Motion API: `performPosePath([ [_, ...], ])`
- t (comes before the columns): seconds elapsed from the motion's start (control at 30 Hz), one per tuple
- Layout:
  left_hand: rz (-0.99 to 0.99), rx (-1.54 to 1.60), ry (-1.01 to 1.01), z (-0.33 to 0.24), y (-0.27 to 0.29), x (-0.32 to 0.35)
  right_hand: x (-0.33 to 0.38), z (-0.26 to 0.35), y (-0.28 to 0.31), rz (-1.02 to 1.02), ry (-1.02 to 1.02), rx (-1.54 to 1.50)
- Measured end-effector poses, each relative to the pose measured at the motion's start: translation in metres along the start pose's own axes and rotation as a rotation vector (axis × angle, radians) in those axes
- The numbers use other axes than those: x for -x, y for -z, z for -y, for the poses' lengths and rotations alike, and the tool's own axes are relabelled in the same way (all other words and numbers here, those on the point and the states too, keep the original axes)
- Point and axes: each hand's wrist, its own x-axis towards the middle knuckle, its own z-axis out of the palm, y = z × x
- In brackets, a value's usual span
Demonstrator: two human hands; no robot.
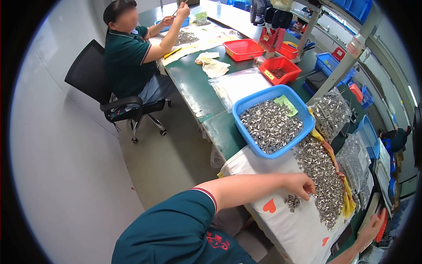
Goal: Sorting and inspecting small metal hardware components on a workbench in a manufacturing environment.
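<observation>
My left hand [301,185] is over the white cloth [277,224] with red hearts, fingers curled down at the edge of a big heap of small metal cylinders [323,176]. Whatever its fingertips hold is too small to make out. Just below it lies a small separate cluster of the same metal pieces [292,202]. My right hand [371,229] reaches out at the far right beside a red plastic object [381,225]; its fingers are too small and blurred to read. A blue basket [239,127] full of metal cylinders, with a green slip on top, stands beyond the heap.
Plastic bags of metal parts [329,114] sit along the right. Red bins [281,70] and a red tray [244,49] stand farther back on the green table [189,83]. At the far left a co-worker [132,57] sits on a black chair [90,70], hands raised.
</observation>
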Motion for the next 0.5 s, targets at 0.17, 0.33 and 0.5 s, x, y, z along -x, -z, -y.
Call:
performPosePath([
  [0.17, 0.058, -0.003, 0.041, -0.002, -0.002, 0.0, 0.053, 0.078, -0.079, 0.25, -0.048, -0.217],
  [0.33, 0.082, -0.103, 0.053, -0.008, 0.002, 0.006, 0.099, 0.088, -0.155, 0.229, 0.113, -0.233],
  [0.5, 0.091, -0.13, 0.024, -0.009, 0.002, 0.01, 0.117, 0.083, -0.167, 0.225, 0.21, -0.187],
])
